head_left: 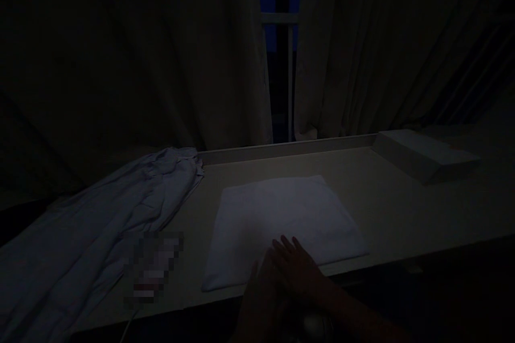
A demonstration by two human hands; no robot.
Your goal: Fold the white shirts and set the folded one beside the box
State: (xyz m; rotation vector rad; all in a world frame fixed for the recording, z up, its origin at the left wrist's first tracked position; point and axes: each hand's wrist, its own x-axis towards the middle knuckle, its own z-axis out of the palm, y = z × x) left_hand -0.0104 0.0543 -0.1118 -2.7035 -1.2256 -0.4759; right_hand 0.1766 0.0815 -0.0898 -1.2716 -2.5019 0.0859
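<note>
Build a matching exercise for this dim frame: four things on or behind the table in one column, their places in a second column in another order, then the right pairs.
Things:
1. folded white cloth
2. crumpled pale garment
3. flat white box
4. curtain gap

Places:
A. far right of the table
B. behind the table, at the middle
C. table's near edge, under the fingers of a hand
D. left side of the table, draped toward the near left corner

Pairs: 1-C, 2-D, 3-A, 4-B
</note>
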